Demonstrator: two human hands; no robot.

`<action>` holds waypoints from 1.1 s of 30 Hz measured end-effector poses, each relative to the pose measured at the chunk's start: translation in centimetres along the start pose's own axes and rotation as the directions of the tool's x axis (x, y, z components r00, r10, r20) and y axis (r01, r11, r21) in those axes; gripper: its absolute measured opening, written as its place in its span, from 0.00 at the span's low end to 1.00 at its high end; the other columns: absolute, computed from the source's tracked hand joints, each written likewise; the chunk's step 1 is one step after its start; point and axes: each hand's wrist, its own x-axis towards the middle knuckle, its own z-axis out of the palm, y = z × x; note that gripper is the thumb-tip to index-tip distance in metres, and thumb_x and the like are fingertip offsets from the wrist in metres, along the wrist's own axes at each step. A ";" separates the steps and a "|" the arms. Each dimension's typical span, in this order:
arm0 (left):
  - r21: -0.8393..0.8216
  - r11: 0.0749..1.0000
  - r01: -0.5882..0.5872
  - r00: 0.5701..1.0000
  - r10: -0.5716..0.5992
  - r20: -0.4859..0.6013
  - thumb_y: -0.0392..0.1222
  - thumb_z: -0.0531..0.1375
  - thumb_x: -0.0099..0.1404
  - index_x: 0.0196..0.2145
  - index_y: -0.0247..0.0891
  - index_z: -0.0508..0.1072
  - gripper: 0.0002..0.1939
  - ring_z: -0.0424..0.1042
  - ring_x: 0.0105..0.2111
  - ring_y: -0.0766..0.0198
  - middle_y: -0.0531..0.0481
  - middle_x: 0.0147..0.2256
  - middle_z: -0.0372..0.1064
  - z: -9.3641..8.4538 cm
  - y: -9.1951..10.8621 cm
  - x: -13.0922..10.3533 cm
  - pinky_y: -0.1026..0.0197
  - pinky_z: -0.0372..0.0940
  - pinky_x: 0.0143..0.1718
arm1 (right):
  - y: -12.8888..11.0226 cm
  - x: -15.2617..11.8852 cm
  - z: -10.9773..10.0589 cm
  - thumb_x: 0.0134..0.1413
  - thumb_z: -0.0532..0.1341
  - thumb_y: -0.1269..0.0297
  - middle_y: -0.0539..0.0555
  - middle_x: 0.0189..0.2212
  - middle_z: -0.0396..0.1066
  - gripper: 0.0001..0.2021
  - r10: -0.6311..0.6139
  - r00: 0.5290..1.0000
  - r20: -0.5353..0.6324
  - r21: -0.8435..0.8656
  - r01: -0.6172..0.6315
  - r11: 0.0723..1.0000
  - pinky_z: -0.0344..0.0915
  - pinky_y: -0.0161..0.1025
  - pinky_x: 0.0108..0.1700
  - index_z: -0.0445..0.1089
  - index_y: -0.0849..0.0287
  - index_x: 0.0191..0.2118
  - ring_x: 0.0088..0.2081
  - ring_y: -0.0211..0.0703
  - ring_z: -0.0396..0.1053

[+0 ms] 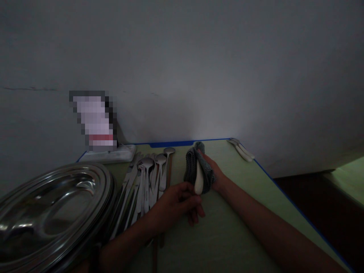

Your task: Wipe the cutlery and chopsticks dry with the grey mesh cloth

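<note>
A checked grey cloth point(191, 167) is folded around a utensil with a cream-white handle point(199, 180); the utensil's working end is hidden inside the cloth. My right hand point(214, 170) is closed on the cloth from the right side. At the handle's lower end, my left hand point(182, 201) has its thumb and forefinger closed about the tip, with the other fingers curled loosely below. Left of the cloth, close by my left hand, lies a bunch of metal cutlery: spoons point(147, 163), knives point(129, 176) and forks, some partly covered by my left forearm.
Stacked oval metal trays point(105, 178) fill the left side of the green table point(244, 212). A phone point(95, 121), blurred out, leans upright on a white power strip point(113, 154) by the wall. Cream-handled cutlery point(243, 151) lies at the far right corner.
</note>
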 end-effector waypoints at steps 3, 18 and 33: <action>0.015 1.000 0.002 1.000 -0.002 -0.010 0.41 0.58 0.60 0.29 0.35 0.61 0.09 0.67 0.18 0.71 0.52 0.22 0.71 0.0 0.2 -0.1 0.67 0.64 0.22 | -0.1 -0.1 0.1 0.32 0.68 0.52 0.46 0.22 0.72 0.17 -0.017 1.000 -0.020 -0.011 0.017 1.000 0.63 0.34 0.34 0.72 0.58 0.30 0.24 0.35 0.66; 0.040 0.999 0.007 1.000 -0.007 -0.016 0.43 0.59 0.59 0.30 0.35 0.62 0.10 0.68 0.18 0.69 0.53 0.22 0.72 0.2 0.1 0.0 0.66 0.63 0.20 | -0.1 -0.2 0.2 0.35 0.67 0.52 0.46 0.23 0.72 0.16 -0.006 1.000 0.003 -0.022 0.006 1.000 0.62 0.35 0.35 0.71 0.57 0.31 0.26 0.37 0.67; 0.045 0.999 0.001 1.000 -0.001 -0.002 0.45 0.59 0.59 0.31 0.35 0.62 0.11 0.67 0.17 0.70 0.52 0.22 0.71 0.1 0.0 0.0 0.66 0.64 0.20 | -0.3 -0.4 0.5 0.32 0.68 0.52 0.46 0.23 0.71 0.17 -0.012 0.999 -0.040 -0.053 0.010 0.999 0.61 0.35 0.34 0.71 0.58 0.29 0.26 0.36 0.65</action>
